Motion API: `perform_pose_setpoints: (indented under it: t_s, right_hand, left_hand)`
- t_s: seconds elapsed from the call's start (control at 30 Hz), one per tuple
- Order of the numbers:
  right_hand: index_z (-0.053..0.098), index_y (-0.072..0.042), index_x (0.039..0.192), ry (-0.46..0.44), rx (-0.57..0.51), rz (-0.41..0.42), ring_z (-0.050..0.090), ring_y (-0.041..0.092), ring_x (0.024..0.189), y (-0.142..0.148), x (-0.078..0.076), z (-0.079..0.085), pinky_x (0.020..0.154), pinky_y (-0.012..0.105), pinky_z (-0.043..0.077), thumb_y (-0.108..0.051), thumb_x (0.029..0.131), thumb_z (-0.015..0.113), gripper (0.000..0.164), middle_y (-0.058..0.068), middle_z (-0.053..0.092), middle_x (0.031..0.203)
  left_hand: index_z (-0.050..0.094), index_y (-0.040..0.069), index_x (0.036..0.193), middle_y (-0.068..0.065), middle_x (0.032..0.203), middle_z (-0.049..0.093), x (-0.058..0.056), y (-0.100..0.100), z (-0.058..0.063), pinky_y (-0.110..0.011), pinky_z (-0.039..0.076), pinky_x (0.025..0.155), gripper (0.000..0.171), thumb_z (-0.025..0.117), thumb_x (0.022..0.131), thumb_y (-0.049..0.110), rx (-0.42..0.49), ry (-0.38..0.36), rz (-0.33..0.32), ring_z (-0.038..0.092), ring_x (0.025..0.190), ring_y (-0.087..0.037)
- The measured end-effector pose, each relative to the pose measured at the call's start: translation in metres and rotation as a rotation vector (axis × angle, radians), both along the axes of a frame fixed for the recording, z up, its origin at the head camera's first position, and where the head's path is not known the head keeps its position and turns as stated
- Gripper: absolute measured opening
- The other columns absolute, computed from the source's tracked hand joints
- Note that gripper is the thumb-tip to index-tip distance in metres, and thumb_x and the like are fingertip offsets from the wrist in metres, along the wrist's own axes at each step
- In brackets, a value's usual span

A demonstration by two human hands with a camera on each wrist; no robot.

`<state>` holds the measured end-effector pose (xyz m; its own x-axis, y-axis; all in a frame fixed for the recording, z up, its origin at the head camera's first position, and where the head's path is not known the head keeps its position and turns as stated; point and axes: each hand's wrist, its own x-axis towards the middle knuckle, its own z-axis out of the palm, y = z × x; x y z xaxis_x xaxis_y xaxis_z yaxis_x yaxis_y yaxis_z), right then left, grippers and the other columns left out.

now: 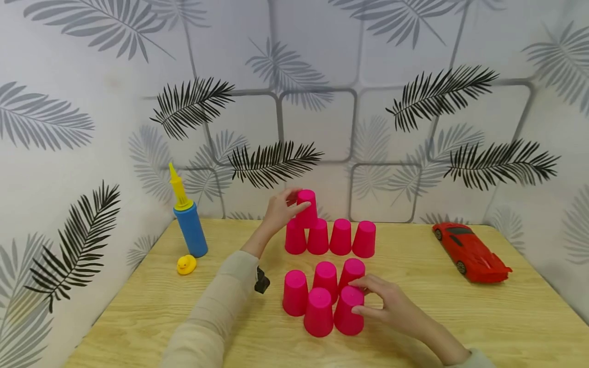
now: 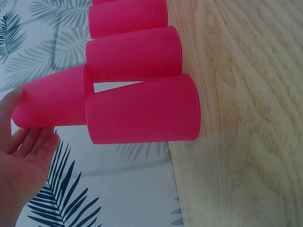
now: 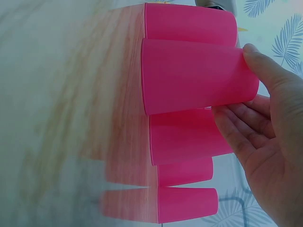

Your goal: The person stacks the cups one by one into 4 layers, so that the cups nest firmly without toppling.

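Note:
In the head view, four-finger side and thumb of my left hand point(image 1: 278, 210) grip an upside-down pink cup point(image 1: 307, 219). The left wrist view shows that cup's rim point(image 2: 89, 94) at the tops of two neighbouring cups, straddling them. Those two are the left end of a back row of inverted pink cups point(image 1: 341, 237). Nearer me, my right hand point(image 1: 398, 304) holds the front right cup point(image 1: 348, 319) between thumb and fingers, its mouth down at the table. Close around it stand several more inverted pink cups point(image 1: 318, 313), also visible behind it in the right wrist view.
On the left of the wooden table point(image 1: 138, 317) stand a blue and yellow hand pump point(image 1: 190, 230) and a small yellow rubber duck point(image 1: 186, 265). A red toy car point(image 1: 471, 251) sits at the right. A leaf-patterned wall point(image 1: 317, 122) rises behind the table's back edge.

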<state>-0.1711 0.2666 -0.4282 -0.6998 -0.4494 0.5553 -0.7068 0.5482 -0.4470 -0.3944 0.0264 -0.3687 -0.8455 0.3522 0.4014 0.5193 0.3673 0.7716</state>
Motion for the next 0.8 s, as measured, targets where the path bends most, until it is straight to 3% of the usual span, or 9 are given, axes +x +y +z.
perform_pose_setpoints:
  t_s: [0.23,0.4,0.5,0.63,0.8]
  right_hand:
    - [0.065,-0.013,0.113,-0.007,0.016,-0.028,0.063,0.003,0.086,0.003,0.007,0.007,0.072,0.028,0.06,-0.017,0.078,0.082,0.039,-0.005,0.067,0.102]
    - [0.065,-0.015,0.114,-0.032,0.021,-0.048,0.062,0.001,0.086,0.014,0.018,0.008,0.073,0.023,0.059,-0.017,0.078,0.082,0.039,-0.007,0.067,0.101]
    - [0.065,-0.015,0.113,0.011,0.019,-0.081,0.062,0.0,0.085,0.025,0.023,0.008,0.073,0.017,0.057,-0.013,0.075,0.084,0.042,-0.007,0.068,0.1]
    - [0.066,-0.015,0.111,0.095,0.01,-0.192,0.06,-0.002,0.085,0.043,0.025,0.008,0.077,0.006,0.05,-0.007,0.067,0.087,0.049,-0.007,0.068,0.097]
    - [0.066,-0.003,0.111,0.197,-0.092,-0.324,0.056,-0.012,0.093,0.066,0.014,0.01,0.084,-0.002,0.043,0.008,0.057,0.086,0.059,-0.004,0.067,0.101]
  left_hand:
    - [0.047,0.004,0.141,-0.015,0.136,0.058,0.004,-0.02,-0.004,-0.041,0.044,0.113,0.063,0.071,0.089,0.03,0.002,-0.054,0.021,0.054,0.127,-0.029]
    - [0.05,0.004,0.139,-0.015,0.136,0.058,0.023,-0.048,-0.01,-0.038,0.042,0.115,0.058,0.072,0.089,0.024,0.084,-0.081,0.03,0.054,0.129,-0.028]
    - [0.051,0.002,0.137,-0.017,0.135,0.059,0.039,-0.062,-0.014,-0.037,0.042,0.114,0.056,0.072,0.089,0.021,0.107,-0.097,-0.032,0.055,0.129,-0.029]
    - [0.048,0.001,0.139,-0.019,0.136,0.057,0.061,-0.074,-0.018,-0.037,0.042,0.114,0.056,0.07,0.091,0.02,0.097,-0.132,-0.155,0.053,0.13,-0.031]
    - [0.046,0.0,0.14,-0.022,0.14,0.053,0.084,-0.085,-0.025,-0.041,0.041,0.116,0.058,0.068,0.092,0.023,0.013,-0.2,-0.296,0.052,0.132,-0.033]
